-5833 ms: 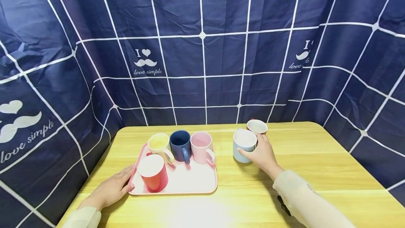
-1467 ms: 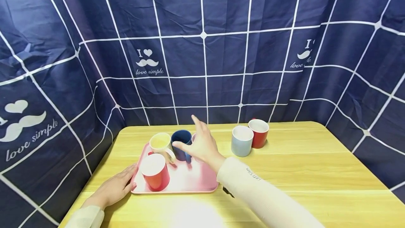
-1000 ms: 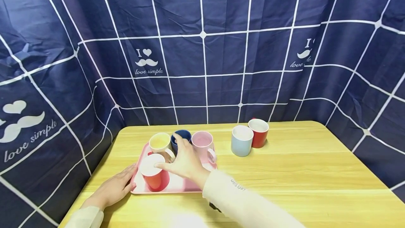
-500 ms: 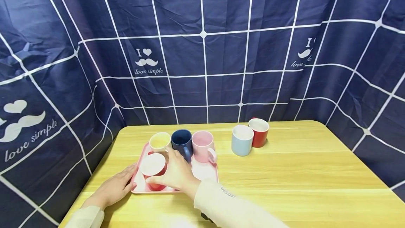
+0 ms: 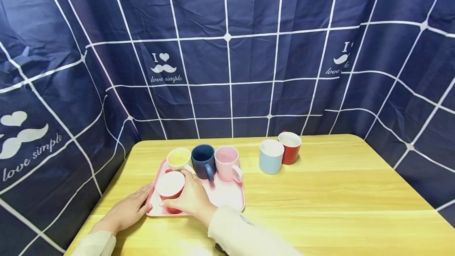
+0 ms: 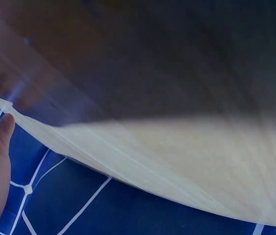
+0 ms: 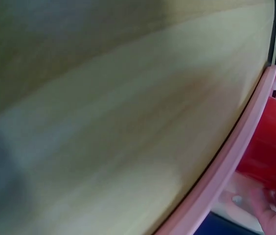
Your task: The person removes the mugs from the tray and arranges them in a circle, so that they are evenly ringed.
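My right hand (image 5: pixel 194 197) holds a red mug (image 5: pixel 171 185) with a white inside, thumb on the near side and fingers on the far right. The mug stands at the front left of a pink tray (image 5: pixel 227 197); its red wall (image 7: pixel 272 152) fills the right side of the right wrist view. At the tray's left edge rests my left hand (image 5: pixel 126 210), its fingers fairly straight. Along the tray's back stand a yellow mug (image 5: pixel 179 158), a dark blue mug (image 5: pixel 202 161) and a pink mug (image 5: pixel 226 165). The left wrist view is mostly dark and blurred.
On the wooden table (image 5: pixel 320 208), right of the tray, a light blue mug (image 5: pixel 271 158) stands close to a second red mug (image 5: pixel 291 151). A navy curtain (image 5: pixel 249 62) with white lines surrounds the table's back and sides.
My right hand has let go of the light blue mug beside the other red mug. It has moved left across the tray and taken hold of the red mug there. My left hand has stayed put.
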{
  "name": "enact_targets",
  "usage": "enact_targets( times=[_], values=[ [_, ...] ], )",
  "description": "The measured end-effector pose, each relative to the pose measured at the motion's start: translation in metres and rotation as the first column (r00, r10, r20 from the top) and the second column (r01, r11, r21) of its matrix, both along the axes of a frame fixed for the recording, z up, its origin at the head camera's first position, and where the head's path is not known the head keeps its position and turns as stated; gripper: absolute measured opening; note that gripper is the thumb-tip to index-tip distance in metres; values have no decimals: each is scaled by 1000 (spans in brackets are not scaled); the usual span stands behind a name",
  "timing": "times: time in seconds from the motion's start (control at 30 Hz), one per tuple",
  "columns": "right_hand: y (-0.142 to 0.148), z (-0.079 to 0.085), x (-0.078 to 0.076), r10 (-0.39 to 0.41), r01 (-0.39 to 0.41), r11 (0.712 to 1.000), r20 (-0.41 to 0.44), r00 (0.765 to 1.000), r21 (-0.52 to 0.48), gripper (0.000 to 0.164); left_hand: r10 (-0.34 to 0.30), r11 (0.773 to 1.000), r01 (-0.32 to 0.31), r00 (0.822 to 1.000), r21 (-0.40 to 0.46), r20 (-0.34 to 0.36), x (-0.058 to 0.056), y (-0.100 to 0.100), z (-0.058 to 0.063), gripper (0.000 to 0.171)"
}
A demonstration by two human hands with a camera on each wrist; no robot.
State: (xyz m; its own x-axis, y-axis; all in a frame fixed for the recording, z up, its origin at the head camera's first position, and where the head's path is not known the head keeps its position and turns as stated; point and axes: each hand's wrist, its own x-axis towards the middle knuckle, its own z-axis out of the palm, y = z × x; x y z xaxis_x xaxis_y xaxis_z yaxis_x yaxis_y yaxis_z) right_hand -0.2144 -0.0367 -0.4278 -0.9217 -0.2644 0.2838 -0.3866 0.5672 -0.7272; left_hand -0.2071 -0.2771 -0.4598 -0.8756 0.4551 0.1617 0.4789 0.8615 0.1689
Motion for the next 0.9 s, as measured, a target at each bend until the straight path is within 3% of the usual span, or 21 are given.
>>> enact_targets(
  times=[0.63,0.9],
  values=[
    [-3,-8,-5,16,-14,995,22,1000,-97,81,-15,1000,15,1000,-7,-22,-2,0,-1,58],
    [-3,8,-4,38,-38,997,4,999,-61,80,-3,1000,2,1000,-11,-15,0,0,-2,57]
  ],
)
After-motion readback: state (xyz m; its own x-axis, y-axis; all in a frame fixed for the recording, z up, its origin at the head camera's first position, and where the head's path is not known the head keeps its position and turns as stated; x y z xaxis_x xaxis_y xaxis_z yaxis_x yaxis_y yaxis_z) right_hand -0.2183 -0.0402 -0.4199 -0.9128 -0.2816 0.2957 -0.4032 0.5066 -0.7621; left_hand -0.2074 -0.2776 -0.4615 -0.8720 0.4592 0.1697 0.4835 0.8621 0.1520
